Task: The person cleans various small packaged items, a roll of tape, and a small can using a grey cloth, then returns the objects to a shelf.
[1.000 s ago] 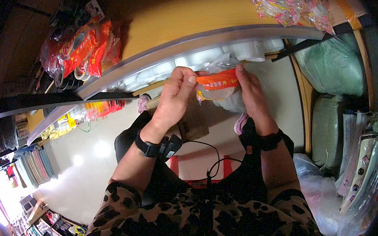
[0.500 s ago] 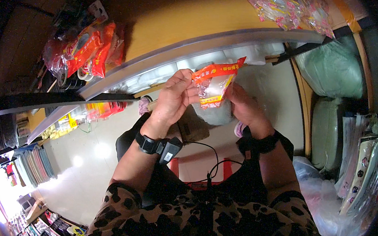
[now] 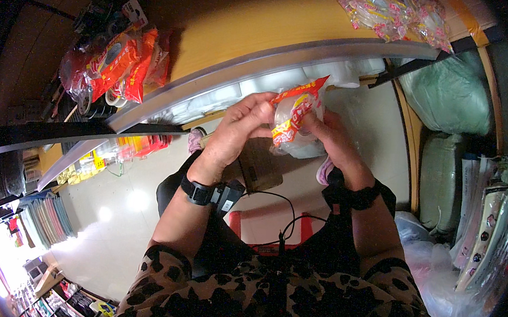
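Between my hands is a clear plastic packet (image 3: 298, 105) with red and yellow printing. A pale, rounded thing shows inside it, perhaps a roll of tape. My left hand (image 3: 237, 127) pinches the packet's left edge between thumb and fingers. On the other side, my right hand (image 3: 338, 143) has its fingers closed against the packet's right side, partly hidden by the film. Below and behind the packet lies a clear, pale plastic bag (image 3: 303, 149), partly covered by it. A brown cardboard box (image 3: 263, 166) is on the floor under my hands.
A wooden shelf (image 3: 235, 27) with a clear front strip runs ahead of me. Red packets (image 3: 120, 62) sit at its left, pink-printed bags (image 3: 393, 14) at its right. White rolls (image 3: 272, 84) line the space beneath. A green bundle (image 3: 447, 94) and plastic-wrapped goods stand at right.
The packet has turned and shifted slightly right. My left hand has moved right along with it, and my right fingers now lie further over its face.
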Demonstrator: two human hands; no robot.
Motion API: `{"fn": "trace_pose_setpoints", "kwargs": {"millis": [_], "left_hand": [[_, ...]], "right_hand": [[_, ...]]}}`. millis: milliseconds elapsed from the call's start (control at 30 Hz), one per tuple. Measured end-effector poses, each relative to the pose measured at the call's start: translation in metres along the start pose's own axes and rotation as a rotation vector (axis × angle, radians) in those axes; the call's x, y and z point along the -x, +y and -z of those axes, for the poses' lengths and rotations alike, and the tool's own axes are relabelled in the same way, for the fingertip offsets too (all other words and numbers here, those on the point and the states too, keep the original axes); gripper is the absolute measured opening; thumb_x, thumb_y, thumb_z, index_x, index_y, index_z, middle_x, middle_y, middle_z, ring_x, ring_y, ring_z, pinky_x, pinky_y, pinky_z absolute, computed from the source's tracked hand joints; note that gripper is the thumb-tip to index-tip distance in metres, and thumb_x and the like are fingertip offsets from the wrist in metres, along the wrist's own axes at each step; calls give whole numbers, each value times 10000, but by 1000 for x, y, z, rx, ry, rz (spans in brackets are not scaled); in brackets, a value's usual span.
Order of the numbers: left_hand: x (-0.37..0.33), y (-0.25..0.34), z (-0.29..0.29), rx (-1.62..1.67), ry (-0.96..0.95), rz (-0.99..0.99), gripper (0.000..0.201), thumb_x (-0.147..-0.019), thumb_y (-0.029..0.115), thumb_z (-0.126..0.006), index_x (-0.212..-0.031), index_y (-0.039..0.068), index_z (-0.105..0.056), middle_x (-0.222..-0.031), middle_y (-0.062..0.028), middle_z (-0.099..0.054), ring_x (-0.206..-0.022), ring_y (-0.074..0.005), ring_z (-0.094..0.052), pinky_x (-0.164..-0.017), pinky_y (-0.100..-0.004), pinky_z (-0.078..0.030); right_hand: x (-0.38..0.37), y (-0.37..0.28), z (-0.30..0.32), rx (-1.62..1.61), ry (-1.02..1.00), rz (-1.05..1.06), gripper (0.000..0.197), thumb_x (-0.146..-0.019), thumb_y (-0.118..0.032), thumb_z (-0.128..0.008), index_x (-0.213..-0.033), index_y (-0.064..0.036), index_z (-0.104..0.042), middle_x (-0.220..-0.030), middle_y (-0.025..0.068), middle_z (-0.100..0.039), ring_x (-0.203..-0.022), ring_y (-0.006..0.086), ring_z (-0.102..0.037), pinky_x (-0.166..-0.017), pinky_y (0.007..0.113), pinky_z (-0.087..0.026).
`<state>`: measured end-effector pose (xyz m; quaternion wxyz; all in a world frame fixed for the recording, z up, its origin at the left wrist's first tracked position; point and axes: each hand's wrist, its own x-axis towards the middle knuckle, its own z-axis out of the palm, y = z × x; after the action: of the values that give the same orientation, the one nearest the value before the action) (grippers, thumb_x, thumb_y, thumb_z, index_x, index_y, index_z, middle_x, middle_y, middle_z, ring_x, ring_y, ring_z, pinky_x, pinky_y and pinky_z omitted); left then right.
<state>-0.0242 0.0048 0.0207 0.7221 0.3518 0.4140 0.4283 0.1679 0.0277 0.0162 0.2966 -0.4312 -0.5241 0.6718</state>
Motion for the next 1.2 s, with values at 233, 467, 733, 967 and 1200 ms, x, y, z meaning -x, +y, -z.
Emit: {"fn": "trace_pose_setpoints", "kwargs": {"millis": [233, 467, 733, 967, 1200], "left_hand": [[-1, 3, -3, -14, -17, 24, 347, -849, 265, -534, -1088, 22, -468, -995, -47, -545, -895, -102, -514, -794, -241, -420], [-2, 6, -3, 156, 13, 40, 309, -844, 176, -542, -1096, 17, -459, -956, -46, -569, -895, -99, -532, -789, -235, -422], [-1, 5, -4, 78, -15, -19, 312, -854, 176, -527, -1108, 11, -451, -964, -46, -574, -891, -92, -537, -780, -227, -426], [-3, -1, -5, -142, 179, -172, 337, -783, 141, -629, -1060, 38, -467, -954, -52, -519, -886, -134, -528, -776, -241, -431], [-4, -7, -11, -852, 319, -588, 214, -639, 51, -709, -792, 29, -561, -916, -118, -500, -873, -255, -524, -746, -304, -439]], "right_hand": [[-3, 14, 14, 218, 9, 133, 385, -831, -346, -523, -1035, -19, -530, -961, 61, -576, -863, 158, -525, -787, 293, -412], [2, 7, 15, -52, -46, 66, 293, -846, -301, -506, -969, -39, -548, -884, 51, -545, -838, 147, -493, -773, 292, -397], [0, 17, 18, 66, -50, 58, 233, -843, -256, -512, -859, -26, -539, -804, 21, -541, -815, 134, -494, -769, 267, -395], [-4, 21, 16, -18, -4, 60, 259, -843, -278, -508, -860, -22, -541, -831, 20, -558, -809, 129, -497, -760, 259, -393], [-6, 23, 10, 33, 46, 62, 255, -835, -307, -516, -850, -54, -543, -794, -6, -532, -755, 100, -462, -701, 249, -379]]}}
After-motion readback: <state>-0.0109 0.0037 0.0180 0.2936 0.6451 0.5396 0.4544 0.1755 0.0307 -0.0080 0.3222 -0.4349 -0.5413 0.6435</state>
